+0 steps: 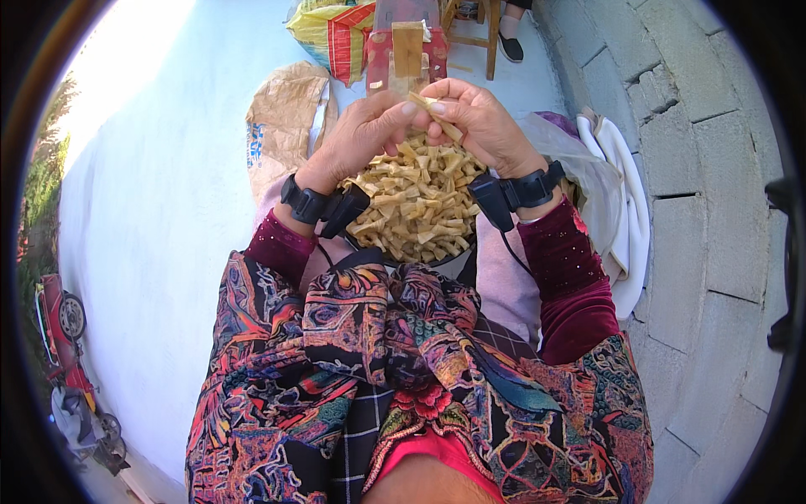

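Above a heap of pale yellow knotted pieces (413,210) in a container on my lap, both hands meet at a thin pale yellow strip (438,113). My left hand (376,124) pinches the strip's left end with thumb and fingers. My right hand (470,122) grips it from the right, with the thumb across it and the fingertips curled round. Each wrist wears a black strapped device.
A brown paper sack (284,118), yellow-and-red bag (323,38), red bench with wooden block (409,46) and wooden stool (487,42) surround me, with another person's foot (510,44). White cloth (621,210) lies right, beside a block wall (697,252). Red vehicles (63,328) stand far left.
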Demonstrator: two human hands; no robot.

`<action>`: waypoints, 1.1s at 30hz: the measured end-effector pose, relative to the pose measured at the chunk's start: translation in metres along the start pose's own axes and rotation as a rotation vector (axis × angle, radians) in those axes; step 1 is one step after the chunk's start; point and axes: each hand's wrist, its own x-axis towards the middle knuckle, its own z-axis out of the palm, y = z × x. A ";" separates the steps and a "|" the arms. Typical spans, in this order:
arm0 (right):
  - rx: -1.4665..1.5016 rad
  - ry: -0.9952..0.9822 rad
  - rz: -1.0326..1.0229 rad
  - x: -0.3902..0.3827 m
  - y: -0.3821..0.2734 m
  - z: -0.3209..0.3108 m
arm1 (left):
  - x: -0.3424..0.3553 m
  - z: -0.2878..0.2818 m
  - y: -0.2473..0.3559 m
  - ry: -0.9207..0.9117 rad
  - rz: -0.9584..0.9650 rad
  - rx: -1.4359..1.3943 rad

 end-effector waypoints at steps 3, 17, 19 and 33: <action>-0.102 -0.036 0.058 -0.041 0.015 0.014 | -0.022 0.018 -0.007 -0.171 -0.018 0.014; -0.523 0.175 -0.127 -0.116 0.057 0.041 | -0.064 0.077 -0.044 -0.396 -0.126 -0.116; -0.753 0.183 -0.115 -0.118 0.054 0.041 | -0.068 0.079 -0.051 -0.398 -0.148 -0.182; -1.124 -0.025 -0.338 -0.145 0.047 0.049 | -0.078 0.079 -0.053 -0.700 -0.053 -0.395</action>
